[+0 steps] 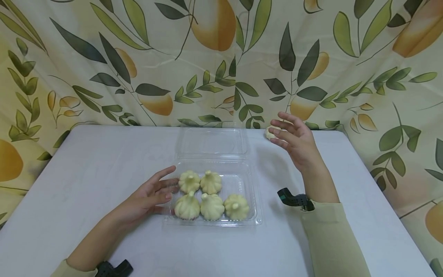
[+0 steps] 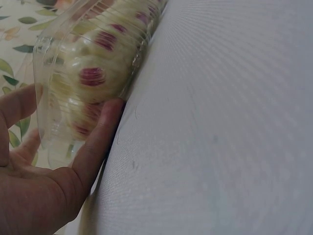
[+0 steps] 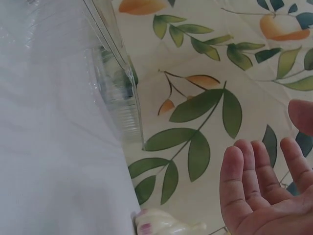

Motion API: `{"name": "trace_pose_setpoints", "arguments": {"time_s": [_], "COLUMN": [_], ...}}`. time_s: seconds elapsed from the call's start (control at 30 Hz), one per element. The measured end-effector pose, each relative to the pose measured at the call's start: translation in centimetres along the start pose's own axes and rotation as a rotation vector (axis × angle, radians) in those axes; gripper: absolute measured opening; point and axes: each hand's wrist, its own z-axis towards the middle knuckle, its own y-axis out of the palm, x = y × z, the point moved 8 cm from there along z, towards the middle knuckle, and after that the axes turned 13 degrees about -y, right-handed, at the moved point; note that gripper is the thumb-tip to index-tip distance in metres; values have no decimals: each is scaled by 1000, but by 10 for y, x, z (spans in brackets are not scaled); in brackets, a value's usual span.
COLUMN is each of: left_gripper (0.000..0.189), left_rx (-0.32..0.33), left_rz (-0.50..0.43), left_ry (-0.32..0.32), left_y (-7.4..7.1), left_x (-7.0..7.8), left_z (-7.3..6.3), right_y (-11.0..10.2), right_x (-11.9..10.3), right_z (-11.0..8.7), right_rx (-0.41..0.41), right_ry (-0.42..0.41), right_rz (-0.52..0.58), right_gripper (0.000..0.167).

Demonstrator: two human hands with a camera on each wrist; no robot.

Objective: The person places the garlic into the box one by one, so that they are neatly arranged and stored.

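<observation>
A clear plastic clamshell container [image 1: 237, 182] lies with its lid [image 1: 212, 143] folded back. Pale garlic bulbs [image 1: 212, 207] fill part of it: two in the back row, three in the front. Purple patches show on the garlic [image 2: 92, 77] through the container wall in the left wrist view. My left hand [image 1: 145, 198] rests against the container's left side, fingers extended, thumb low along the wall. Toward the table's back edge my right hand [image 1: 297, 140] is raised with fingers spread. Another garlic bulb [image 1: 267, 133] lies behind its fingertips, partly hidden; that garlic bulb [image 3: 161, 224] shows apart from the hand.
A white-covered table [image 1: 86, 173] bears everything. Right behind its back edge hangs a curtain [image 1: 221, 84] printed with leaves and fruit, which also runs down both sides. A black wrist camera mount [image 1: 294, 198] sticks out inward from the right wrist.
</observation>
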Motion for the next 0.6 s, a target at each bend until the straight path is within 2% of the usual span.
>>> {"name": "trace_pose_setpoints", "arguments": {"time_s": [0.6], "left_gripper": [73], "left_rx": [-17], "left_rz": [-17], "left_ry": [15], "left_y": [0], "left_x": [0], "left_z": [1], "right_y": [-10], "right_x": [6], "right_z": [1], "right_rx": [41], "right_ry": [30], "right_rz": [25], "right_gripper": [44]}}
